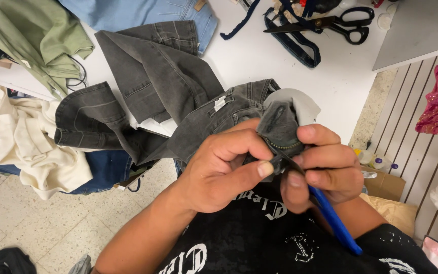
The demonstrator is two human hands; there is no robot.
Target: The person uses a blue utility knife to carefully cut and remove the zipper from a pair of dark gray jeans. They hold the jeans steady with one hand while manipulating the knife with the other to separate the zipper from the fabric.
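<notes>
The left hand [224, 170] is pinching the grey jeans [219, 119] at the zipper [285, 146], held up over the white table's [280, 61] edge. The right hand [323, 165] is gripping blue-handled pliers [335, 220], apparently biting the zipper end; their tips are hidden.

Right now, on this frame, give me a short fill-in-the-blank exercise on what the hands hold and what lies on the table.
1. The right hand holds a tool whose handles are ____ in colour.
2. Both hands pinch the zipper of a pair of ____ jeans.
3. At the far side of the white table lie black ____.
4. The left hand presses its ____ against the tool's tip.

Missing words: blue; grey; scissors; thumb
</notes>
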